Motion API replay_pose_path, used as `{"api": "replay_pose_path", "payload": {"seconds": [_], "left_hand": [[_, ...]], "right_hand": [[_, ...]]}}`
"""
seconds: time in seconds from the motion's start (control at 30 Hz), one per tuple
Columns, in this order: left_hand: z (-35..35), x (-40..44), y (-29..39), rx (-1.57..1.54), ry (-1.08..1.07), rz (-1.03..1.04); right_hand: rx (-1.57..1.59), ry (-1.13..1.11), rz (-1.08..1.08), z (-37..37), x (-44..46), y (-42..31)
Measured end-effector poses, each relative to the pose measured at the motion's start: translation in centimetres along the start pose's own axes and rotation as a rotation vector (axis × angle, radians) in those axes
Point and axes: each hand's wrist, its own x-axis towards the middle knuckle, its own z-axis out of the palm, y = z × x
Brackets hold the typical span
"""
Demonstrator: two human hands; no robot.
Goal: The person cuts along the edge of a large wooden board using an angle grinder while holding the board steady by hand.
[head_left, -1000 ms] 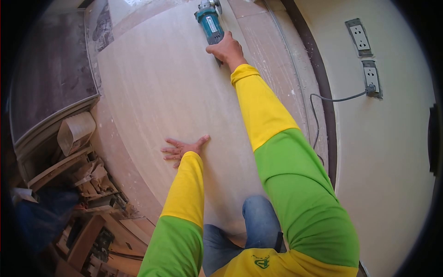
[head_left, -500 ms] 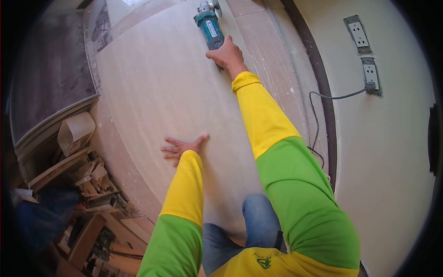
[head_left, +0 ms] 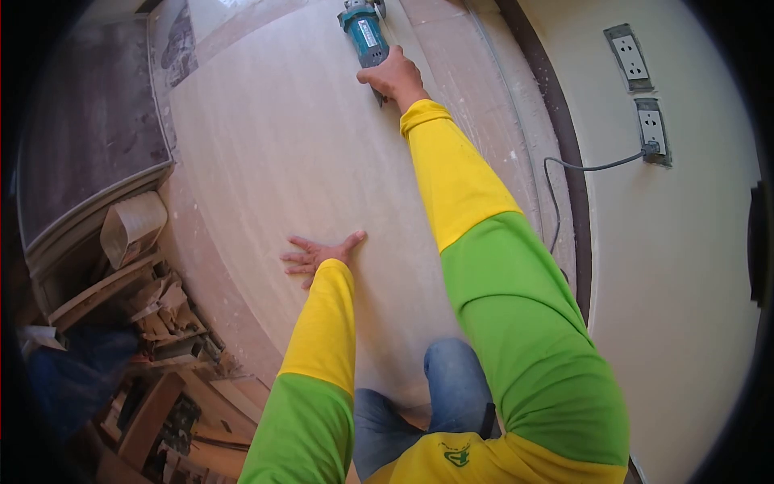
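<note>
A teal angle grinder [head_left: 368, 39] is in the grasp of my right hand [head_left: 397, 78], far out over a pale wooden panel [head_left: 282, 153]. My fingers wrap around its rear body, and its metal head and disc reach the top edge of the view. Whether the disc touches the panel I cannot tell. Nearer to me, my left hand [head_left: 318, 258] lies flat on the same panel with its fingers spread, holding nothing. My knee, in blue jeans [head_left: 455, 375], is at the panel's near end.
Two wall outlets [head_left: 630, 58] are on the right wall, the lower one with a plugged-in grey cord [head_left: 597, 168] hanging down. At left stand a dark framed panel [head_left: 89, 129], a white container [head_left: 133, 228] and a heap of wood scraps [head_left: 173, 315].
My right hand has pushed the angle grinder a little farther away, toward the top of the view. My left hand stays in the same place on the panel.
</note>
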Motion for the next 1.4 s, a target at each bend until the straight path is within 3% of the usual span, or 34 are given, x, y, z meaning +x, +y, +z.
{"api": "replay_pose_path", "payload": {"seconds": [0.57, 1.4], "left_hand": [[0.1, 0.3, 0.0, 0.003, -0.007, -0.005], [0.1, -0.1, 0.0, 0.010, 0.009, 0.003]], "right_hand": [[0.012, -0.009, 0.054, -0.2, -4.1, 1.4], [0.038, 0.030, -0.012, 0.1, -2.0, 1.2]]}}
